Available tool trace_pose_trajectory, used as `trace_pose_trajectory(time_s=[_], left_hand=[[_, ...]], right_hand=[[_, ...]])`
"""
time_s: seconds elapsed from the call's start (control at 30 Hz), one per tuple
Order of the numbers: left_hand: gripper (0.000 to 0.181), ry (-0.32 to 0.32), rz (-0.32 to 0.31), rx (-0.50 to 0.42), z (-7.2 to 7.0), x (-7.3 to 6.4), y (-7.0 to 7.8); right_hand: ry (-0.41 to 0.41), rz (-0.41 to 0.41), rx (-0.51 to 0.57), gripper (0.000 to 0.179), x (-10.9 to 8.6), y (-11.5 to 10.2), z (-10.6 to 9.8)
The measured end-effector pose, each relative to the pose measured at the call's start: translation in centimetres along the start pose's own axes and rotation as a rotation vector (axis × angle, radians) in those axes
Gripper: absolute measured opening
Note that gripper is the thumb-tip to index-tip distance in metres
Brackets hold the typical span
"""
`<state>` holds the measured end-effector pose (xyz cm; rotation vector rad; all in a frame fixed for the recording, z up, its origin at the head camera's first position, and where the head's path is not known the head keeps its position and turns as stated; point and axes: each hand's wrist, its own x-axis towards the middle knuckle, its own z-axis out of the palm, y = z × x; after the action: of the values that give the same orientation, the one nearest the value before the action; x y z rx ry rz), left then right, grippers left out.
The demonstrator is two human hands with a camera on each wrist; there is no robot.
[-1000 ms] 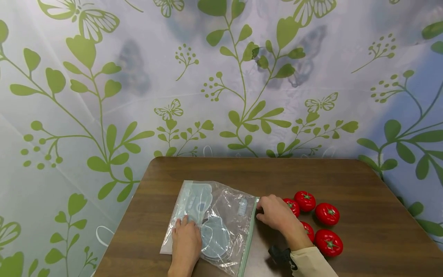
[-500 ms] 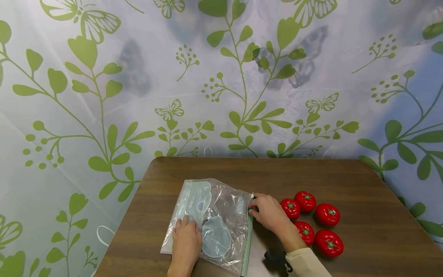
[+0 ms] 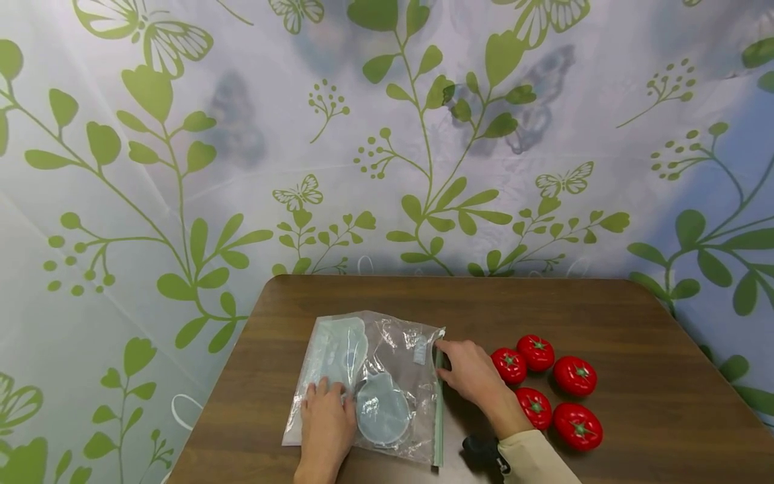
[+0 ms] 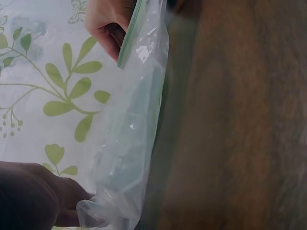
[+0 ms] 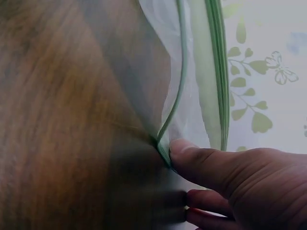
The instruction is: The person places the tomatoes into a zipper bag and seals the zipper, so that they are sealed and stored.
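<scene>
The clear bag lies on the table, left of the right hand, the nearer one to its green edge, which runs near to far; thumb and fingers pinch that edge. The left hand rests loosely extended fingers on the bag's left part. Compared with a second ago, the edge runs straighter, its far end farther left.

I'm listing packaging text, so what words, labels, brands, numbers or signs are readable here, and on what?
No text can be read in any view.
Bag: a small pale patch may be a label; too small to read.
Tomatoes: no lettering visible.
Backdrop: leaves and butterflies, no lettering visible.
</scene>
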<state>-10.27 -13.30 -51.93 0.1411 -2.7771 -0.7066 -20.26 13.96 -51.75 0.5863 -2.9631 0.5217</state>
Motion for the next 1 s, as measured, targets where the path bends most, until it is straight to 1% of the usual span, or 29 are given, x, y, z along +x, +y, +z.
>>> trace_pose_trajectory(time_s=[0.13, 0.3, 0.37, 0.47, 0.53, 0.63, 0.77, 0.83, 0.9, 1.0], left_hand=[[0.035, -0.012, 0.007, 0.012, -0.5, 0.1, 0.3], [0.047, -0.046, 0.037, -0.003, -1.5, 0.3, 1.3], [0.051, -0.065, 0.060, -0.023, -2.0, 0.3, 1.9], [0.053, -0.078, 0.107, -0.062, -2.5, 0.1, 2.7], [0.054, -0.098, 0.140, -0.094, -2.8, 0.0, 3.3], [0.056, -0.156, 0.177, -0.132, -3.4, -0.2, 4.2], [0.056, -0.235, 0.239, -0.155, -4.1, -0.5, 5.5], [0.056, -0.267, 0.280, -0.151, -4.3, -0.6, 6.0], [0.055, -0.314, 0.301, -0.144, -4.4, -0.7, 6.4], [0.052, -0.368, 0.340, -0.142, -4.2, -0.7, 6.8]], right_hand=[[-0.019, 0.010, -0.008, 0.044, 0.2, -0.2, -0.3], [-0.080, 0.051, 0.013, 0.047, 0.5, -0.5, -0.7], [-0.096, 0.062, 0.014, 0.048, 0.6, -0.5, -0.8], [-0.107, 0.058, 0.005, 0.042, 0.8, -0.5, -0.9], [-0.109, 0.052, 0.000, 0.037, 0.9, -0.4, -0.9], [-0.110, 0.046, 0.000, 0.032, 1.0, -0.5, -1.1], [-0.106, 0.044, -0.004, 0.033, 1.1, -0.6, -1.2], [-0.109, 0.047, -0.004, 0.034, 1.1, -0.6, -1.3], [-0.116, 0.051, 0.001, 0.034, 1.1, -0.7, -1.3], [-0.114, 0.051, 0.006, 0.033, 1.1, -0.8, -1.3]])
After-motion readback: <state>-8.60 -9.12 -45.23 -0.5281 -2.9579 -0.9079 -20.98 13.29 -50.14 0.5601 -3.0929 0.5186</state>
